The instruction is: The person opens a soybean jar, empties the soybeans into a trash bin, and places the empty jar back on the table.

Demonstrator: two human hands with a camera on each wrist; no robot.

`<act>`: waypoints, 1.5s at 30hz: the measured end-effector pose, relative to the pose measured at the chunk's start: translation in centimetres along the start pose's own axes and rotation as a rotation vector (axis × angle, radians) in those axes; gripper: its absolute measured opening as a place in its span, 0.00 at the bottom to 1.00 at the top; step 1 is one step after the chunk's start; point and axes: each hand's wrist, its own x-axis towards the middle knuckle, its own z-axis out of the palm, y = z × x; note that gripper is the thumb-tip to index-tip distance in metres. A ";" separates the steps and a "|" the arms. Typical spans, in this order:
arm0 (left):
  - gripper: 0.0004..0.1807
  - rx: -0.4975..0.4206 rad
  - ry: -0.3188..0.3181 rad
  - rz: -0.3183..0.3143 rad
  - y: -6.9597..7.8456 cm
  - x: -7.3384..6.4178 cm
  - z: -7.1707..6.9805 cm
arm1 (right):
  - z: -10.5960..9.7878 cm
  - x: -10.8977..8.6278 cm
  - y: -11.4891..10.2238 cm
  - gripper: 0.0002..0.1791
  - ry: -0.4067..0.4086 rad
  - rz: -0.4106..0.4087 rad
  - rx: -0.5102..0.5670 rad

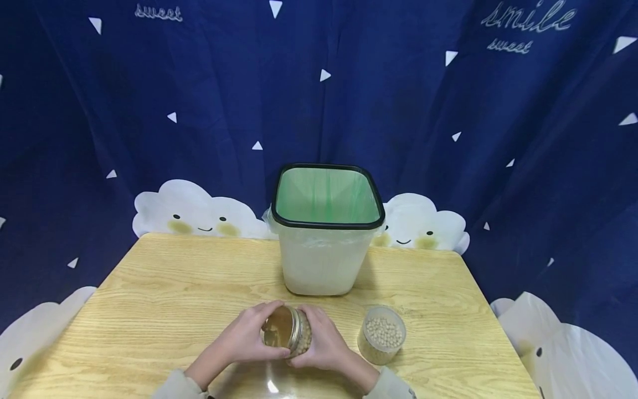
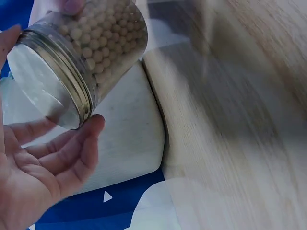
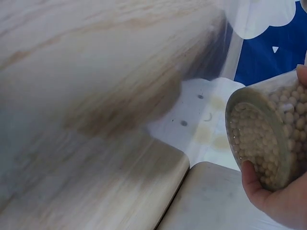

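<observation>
A clear jar [image 1: 305, 332] of small round pale beans lies tilted on its side in mid-air, held between both hands above the front of the table. Its gold-rimmed lid [image 1: 282, 328] faces left, where the left hand [image 1: 249, 336] grips it by the rim with thumb and fingers. Around the jar's body, near the base, curl the fingers and thumb of the right hand [image 1: 325, 342]. The left wrist view shows the lid [image 2: 43, 86] on the jar [image 2: 108, 43]. In the right wrist view the jar's base [image 3: 254, 139] shows beans through it.
To the right of the hands stands a translucent cup [image 1: 368, 343] with similar beans in it. Behind them is a white bin [image 1: 319, 266] with a black rim and a pale green inside. A blue curtain [image 1: 214, 100] hangs beyond the wooden table [image 1: 189, 277].
</observation>
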 end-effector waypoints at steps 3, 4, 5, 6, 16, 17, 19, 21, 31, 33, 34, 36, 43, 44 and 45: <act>0.46 0.004 -0.012 -0.024 0.0 0.0 -0.1 | -0.1 0.0 0.0 0.51 -0.007 0.009 0.007; 0.48 0.006 -0.024 -0.022 0.0 0.0 -0.2 | -0.1 -0.1 0.0 0.52 -0.011 0.012 0.009; 0.50 0.004 -0.039 -0.010 0.0 0.0 -0.3 | -0.2 -0.1 0.0 0.52 -0.015 0.013 0.011; 0.51 -0.002 -0.054 0.011 -0.1 0.0 -0.4 | -0.3 -0.1 0.0 0.52 -0.019 0.012 0.011; 0.50 0.023 -0.080 0.172 -0.3 0.1 -0.5 | -0.3 -0.2 0.3 0.51 -0.016 -0.026 0.017; 0.50 0.022 -0.072 0.152 -0.2 0.1 -0.5 | -0.3 -0.2 0.3 0.51 -0.013 -0.031 0.017; 0.49 0.019 -0.060 0.104 -0.2 0.1 -0.3 | -0.2 -0.2 0.2 0.50 -0.010 -0.034 0.017; 0.48 0.008 -0.049 0.061 -0.1 0.1 -0.2 | -0.2 -0.3 0.2 0.50 -0.007 -0.034 0.015; 0.37 0.052 0.019 -0.112 0.9 0.6 -0.2 | -0.2 -0.2 -0.1 0.51 0.022 0.013 0.035; 0.38 0.055 -0.011 -0.154 1.2 0.6 -0.5 | -0.2 -0.2 -0.2 0.51 0.020 0.029 0.039; 0.38 0.047 -0.027 -0.169 1.3 0.6 -0.6 | -0.3 -0.2 -0.2 0.52 0.017 0.037 0.041; 0.38 0.026 -0.048 -0.179 1.3 0.6 -0.8 | -0.3 -0.2 -0.2 0.52 0.009 0.052 0.057; 0.41 -0.025 0.018 -0.155 0.4 -0.1 -1.8 | -0.6 -0.3 0.0 0.52 -0.004 0.119 0.176; 0.43 -0.022 0.031 -0.157 0.2 -0.2 -2.0 | -0.7 -0.4 0.0 0.52 -0.002 0.125 0.187; 0.44 -0.020 0.042 -0.161 0.0 -0.4 -2.3 | -0.7 -0.4 0.0 0.52 -0.001 0.132 0.196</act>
